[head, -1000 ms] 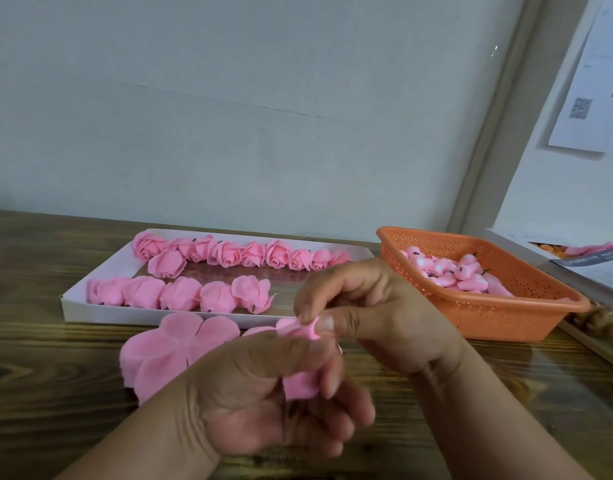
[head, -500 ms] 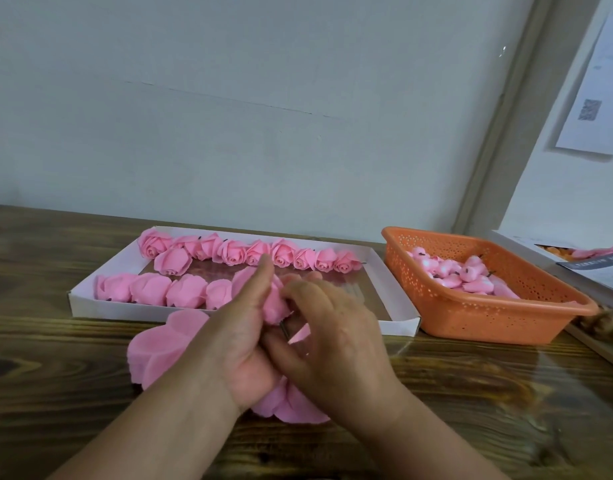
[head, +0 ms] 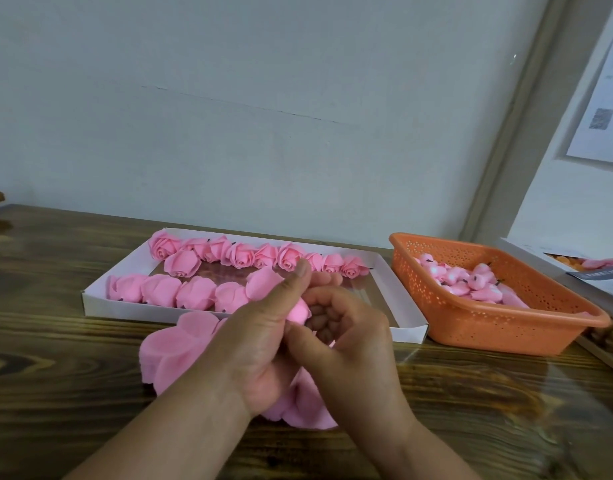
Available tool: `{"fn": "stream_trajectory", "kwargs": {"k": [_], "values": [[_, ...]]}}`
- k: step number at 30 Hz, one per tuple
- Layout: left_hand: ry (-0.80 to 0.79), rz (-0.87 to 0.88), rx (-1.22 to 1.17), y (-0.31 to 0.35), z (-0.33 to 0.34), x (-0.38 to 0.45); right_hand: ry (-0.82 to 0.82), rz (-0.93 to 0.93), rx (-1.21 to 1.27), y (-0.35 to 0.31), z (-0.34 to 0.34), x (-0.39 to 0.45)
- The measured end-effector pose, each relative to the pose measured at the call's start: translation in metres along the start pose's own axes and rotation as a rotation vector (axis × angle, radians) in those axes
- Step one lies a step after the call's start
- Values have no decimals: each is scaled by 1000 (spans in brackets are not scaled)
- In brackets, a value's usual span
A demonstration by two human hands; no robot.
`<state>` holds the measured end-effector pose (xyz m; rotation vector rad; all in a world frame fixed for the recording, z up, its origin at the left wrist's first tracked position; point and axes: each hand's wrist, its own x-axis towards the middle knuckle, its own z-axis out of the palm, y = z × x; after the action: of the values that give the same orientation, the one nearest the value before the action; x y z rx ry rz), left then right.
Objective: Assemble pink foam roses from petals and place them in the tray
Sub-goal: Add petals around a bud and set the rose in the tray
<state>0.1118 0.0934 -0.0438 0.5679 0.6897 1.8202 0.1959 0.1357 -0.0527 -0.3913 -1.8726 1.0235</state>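
Together, fingers: left hand (head: 263, 344) and right hand (head: 346, 341) curl narrowly around a half-wrapped foam rose (head: 298, 311).
Petals: a loose stack (head: 173, 348) lies left of the fingers.
Tray (head: 407, 327): just beyond, rows of roses.
Advice: likely wrap snugly; avoid creasing.

Feed looks fine on my end: soft, even daylight, moderately bright, no hard shadows. Faint shading only under the left hand (head: 263, 344) and right hand (head: 346, 344). Glossy sheen on the table (head: 471, 386) toward its right edge, reflecting the orange basket (head: 506, 327). I see wide-angle bowing: the table's far edge tilts, the wall trim (head: 512, 109) leans. Right corner is smeared and soft. Both hands slightly motion-blurred; the tray (head: 409, 332) reads sharp enough.
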Motion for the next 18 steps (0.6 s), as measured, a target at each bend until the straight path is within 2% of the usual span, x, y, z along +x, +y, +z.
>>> {"fn": "stream_trajectory", "kwargs": {"k": [9,18], "values": [[-73,-18,187,5,-7,-3,-158,333,406,-4,-9,0],[-262,-14,298,12,-15,-4,-263,519,696,-12,-11,-2]]}}
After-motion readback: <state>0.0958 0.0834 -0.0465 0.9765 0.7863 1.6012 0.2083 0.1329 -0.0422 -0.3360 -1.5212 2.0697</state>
